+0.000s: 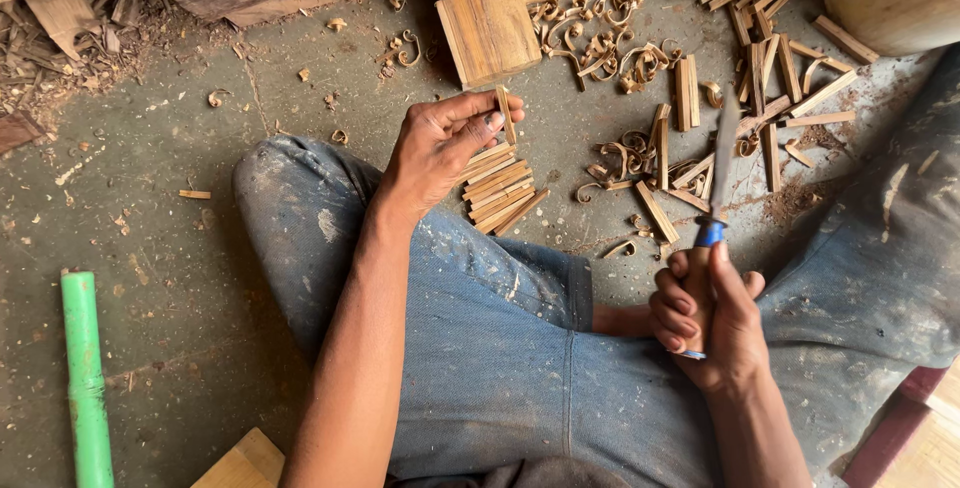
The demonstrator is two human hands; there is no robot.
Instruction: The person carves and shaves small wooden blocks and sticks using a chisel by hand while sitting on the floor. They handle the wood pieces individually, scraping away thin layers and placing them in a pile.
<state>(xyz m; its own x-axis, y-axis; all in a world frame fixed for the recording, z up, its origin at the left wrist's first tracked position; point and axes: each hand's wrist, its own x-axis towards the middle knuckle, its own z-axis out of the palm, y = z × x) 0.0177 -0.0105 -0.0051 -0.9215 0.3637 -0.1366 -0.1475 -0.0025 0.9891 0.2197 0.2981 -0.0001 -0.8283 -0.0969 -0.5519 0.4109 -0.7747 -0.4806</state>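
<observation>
Jeans-covered knees point(500, 348) fill the foreground, right hand point(712, 318) wrapped tight around a chisel point(716, 188) pointing to 12 o'clock, while left hand point(440, 143) pinches one thin wood strip point(506, 113) above the stack point(500, 188) — light, stiff, probably snappable, best held mid-length.

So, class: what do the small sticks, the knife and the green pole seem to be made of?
Sticks: bare, unfinished wood, pale brown with grain.
Knife: dull grey blade, likely metal; handle looks wooden, with a blue band.
Green pole: smooth and glossy, perhaps plastic or painted; cannot tell.
</observation>
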